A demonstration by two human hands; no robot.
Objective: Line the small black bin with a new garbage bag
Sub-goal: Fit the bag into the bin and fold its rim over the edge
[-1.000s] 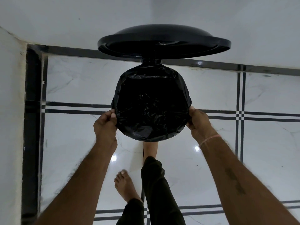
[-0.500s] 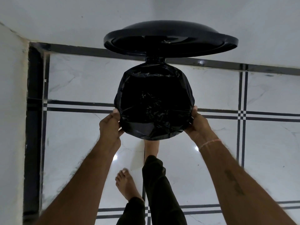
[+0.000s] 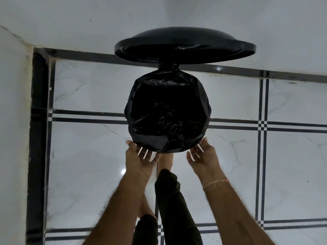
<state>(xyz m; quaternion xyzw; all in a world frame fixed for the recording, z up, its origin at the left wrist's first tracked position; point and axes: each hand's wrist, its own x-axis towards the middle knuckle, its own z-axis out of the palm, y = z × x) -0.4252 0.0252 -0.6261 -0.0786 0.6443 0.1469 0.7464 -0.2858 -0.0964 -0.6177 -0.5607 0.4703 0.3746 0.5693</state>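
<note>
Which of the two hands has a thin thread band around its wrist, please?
The right hand: a pale thread band circles its wrist, while the wrist of the left hand is bare.

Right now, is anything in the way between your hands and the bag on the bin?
Nothing visible. The left hand and right hand lie open at the bag's near edge, with no gap I can make out. The lid stands raised behind, clear of the opening.

Bag (image 3: 168, 114) in bin, raised lid (image 3: 184, 45) behind, hands (image 3: 141, 156) in front.
</note>
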